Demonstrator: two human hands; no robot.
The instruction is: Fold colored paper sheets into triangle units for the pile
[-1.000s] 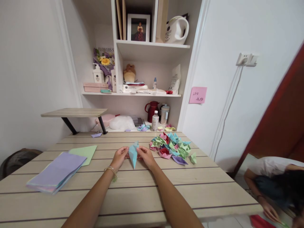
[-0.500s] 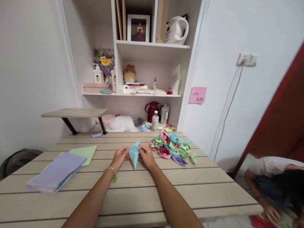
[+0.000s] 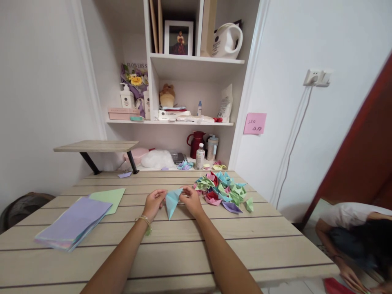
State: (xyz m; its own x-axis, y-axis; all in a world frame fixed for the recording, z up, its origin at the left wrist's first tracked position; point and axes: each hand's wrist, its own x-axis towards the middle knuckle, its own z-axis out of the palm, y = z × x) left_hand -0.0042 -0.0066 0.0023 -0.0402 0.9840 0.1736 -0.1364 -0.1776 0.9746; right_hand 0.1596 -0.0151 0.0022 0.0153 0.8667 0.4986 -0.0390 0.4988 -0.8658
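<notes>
A light blue piece of folded paper (image 3: 173, 202) is held up over the table between my two hands, one pointed end hanging down. My left hand (image 3: 155, 203) pinches its left edge, fingers closed. On the opposite side, my right hand (image 3: 190, 200) grips the upper right corner between thumb and fingers. Just right of that hand lies a heap of folded paper boats (image 3: 219, 188) in green, pink, red, blue and purple. A purple boat (image 3: 232, 207) and a small green folded piece (image 3: 249, 204) sit at the heap's near edge.
A stack of coloured paper sheets (image 3: 75, 220) lies on the slatted table (image 3: 171, 257) at left. Behind it stands a small raised shelf (image 3: 96, 146). A bottle (image 3: 200, 157) and red jug (image 3: 196, 143) stand at the back. Another person (image 3: 352, 237) bends low at right.
The blue paper has turned and spread from a narrow folded form into a wider triangular one. My right hand has risen slightly with its corner; the left has hardly moved.
</notes>
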